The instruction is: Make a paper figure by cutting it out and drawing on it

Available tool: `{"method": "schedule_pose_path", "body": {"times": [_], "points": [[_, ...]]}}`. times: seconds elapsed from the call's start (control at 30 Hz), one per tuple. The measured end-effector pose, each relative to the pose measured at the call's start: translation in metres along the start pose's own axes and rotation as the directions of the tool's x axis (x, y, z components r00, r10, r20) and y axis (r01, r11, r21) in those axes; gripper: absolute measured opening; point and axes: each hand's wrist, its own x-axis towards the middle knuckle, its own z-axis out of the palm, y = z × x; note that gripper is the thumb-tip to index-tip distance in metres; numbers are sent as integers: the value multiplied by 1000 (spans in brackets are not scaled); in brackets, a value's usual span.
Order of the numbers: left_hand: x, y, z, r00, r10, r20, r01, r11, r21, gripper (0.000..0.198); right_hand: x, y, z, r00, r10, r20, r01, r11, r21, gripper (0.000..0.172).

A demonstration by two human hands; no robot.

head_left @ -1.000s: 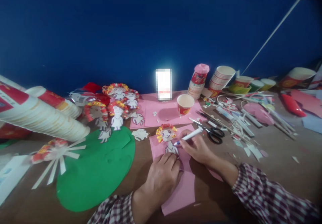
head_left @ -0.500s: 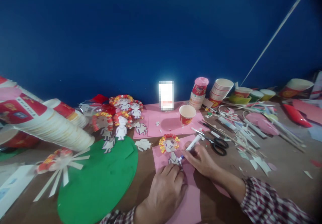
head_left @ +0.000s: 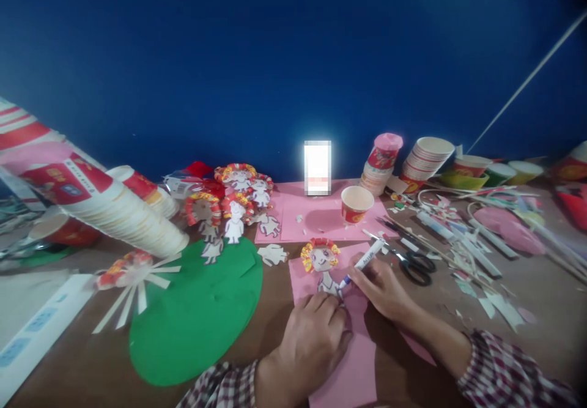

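My right hand (head_left: 383, 285) pinches a white acrylic marker (head_left: 367, 258), its purple tip on the dress of a paper doll (head_left: 328, 282). The doll has a drawn face, ringed by red and yellow curled paper, and lies on a pink paper sheet (head_left: 353, 365). Just below it my left hand (head_left: 312, 331) rests palm down, fingers bent and close together, pressing on the doll's lower part and hiding it. Black-handled scissors (head_left: 415, 266) lie right of my right hand. A single paper cup (head_left: 356, 205) stands behind the doll on more pink paper.
A green paper oval (head_left: 197, 322) lies left, with several finished dolls (head_left: 233, 218) behind it. A long stack of cups (head_left: 123, 218) leans in from the left. Upright cup stacks (head_left: 426, 157) stand at the back right. Paper scraps and strips (head_left: 499, 304) litter the right side.
The whole scene has shifted right in view as the head turned left. The marker tip stays at the doll's dress, and my left hand still presses the paper.
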Motion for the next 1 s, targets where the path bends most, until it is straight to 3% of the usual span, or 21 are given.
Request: {"method": "schedule_pose_path", "body": {"times": [0.3, 1.0], "points": [[1, -5, 3, 998, 10, -58, -11, 1000, -26, 27, 2, 2, 0, 999, 16, -36, -15, 999, 37, 30], [2, -7, 1, 1000, -22, -4, 22, 1000, -11, 28, 2, -5, -2, 1000, -11, 10, 11, 1000, -10, 25]]}}
